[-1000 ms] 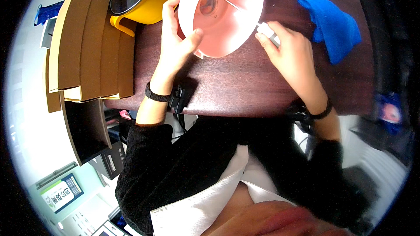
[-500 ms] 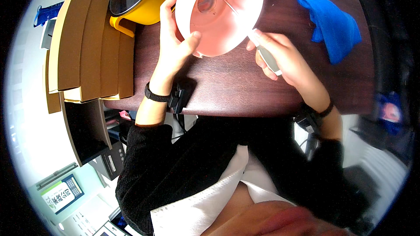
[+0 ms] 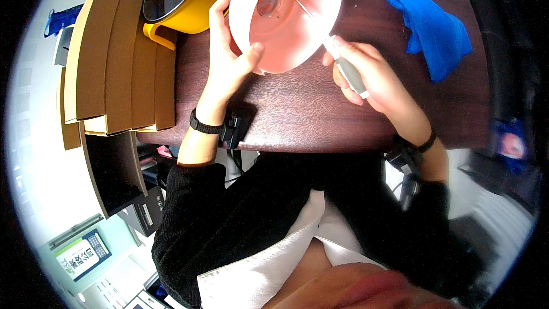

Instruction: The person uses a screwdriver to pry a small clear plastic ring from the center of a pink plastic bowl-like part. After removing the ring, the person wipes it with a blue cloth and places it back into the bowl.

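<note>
My left hand [image 3: 231, 60] grips the left rim of a deep pink bowl-shaped shell [image 3: 294, 46], thumb on the near side and fingers around the outside. The shell is tilted with its inside toward me; a round clear disc [image 3: 268, 3] sits in its base. In my right hand [image 3: 372, 71] is a screwdriver [image 3: 350, 73] with a grey and white handle. Its thin shaft reaches into the shell and ends in a dark tip near the disc. Glare washes out part of the shaft, and I cannot tell whether the tip touches the base.
A yellow pot [image 3: 200, 8] with a dark glass lid stands at the back left, beside an open cardboard box [image 3: 117, 57]. A crumpled blue cloth [image 3: 432, 34] lies on the dark wooden table [image 3: 309, 120] at the right. The table's front edge runs just before my lap.
The screwdriver's tip has shifted very slightly within the shell, and the shell has moved a touch left. Both hands keep their grip.
</note>
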The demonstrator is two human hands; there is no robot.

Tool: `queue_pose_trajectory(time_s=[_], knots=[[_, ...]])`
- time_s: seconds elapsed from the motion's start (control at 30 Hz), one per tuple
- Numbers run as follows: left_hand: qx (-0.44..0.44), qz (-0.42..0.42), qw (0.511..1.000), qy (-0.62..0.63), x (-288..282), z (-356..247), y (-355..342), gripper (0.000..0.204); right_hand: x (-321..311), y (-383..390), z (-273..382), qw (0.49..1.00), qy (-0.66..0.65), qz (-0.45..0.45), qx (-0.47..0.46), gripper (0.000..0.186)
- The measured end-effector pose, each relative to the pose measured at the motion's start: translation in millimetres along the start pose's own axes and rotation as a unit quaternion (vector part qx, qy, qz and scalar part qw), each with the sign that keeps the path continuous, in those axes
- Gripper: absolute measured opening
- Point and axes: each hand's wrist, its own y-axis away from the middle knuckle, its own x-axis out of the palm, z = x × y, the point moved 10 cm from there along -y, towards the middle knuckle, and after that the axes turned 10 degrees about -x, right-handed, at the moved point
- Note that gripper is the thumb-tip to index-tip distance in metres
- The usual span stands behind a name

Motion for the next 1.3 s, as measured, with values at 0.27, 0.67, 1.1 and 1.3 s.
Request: queue_pose_trajectory(time_s=[0.27,0.67,1.1,1.3], knots=[[-0.006,0.002,1.000,-0.009,2.8,-2.1,0.1,0.083,2.7,0.6,-1.2,1.000,-0.009,0.006,0.012,0.041],[0.005,0.007,0.999,-0.050,-1.0,-0.2,-1.7,0.086,-5.6,17.1,77.8,0.699,0.646,-0.145,-0.269,0.026],[-0.011,-0.017,0.999,-0.040,1.6,-4.6,-0.2,0.089,-13.4,-0.1,11.0,0.991,0.132,-0.033,-0.017,0.041],[-0.012,-0.013,0.999,-0.027,2.5,-1.7,-1.0,0.089,-4.7,1.0,5.0,0.997,0.076,-0.009,0.006,0.039]])
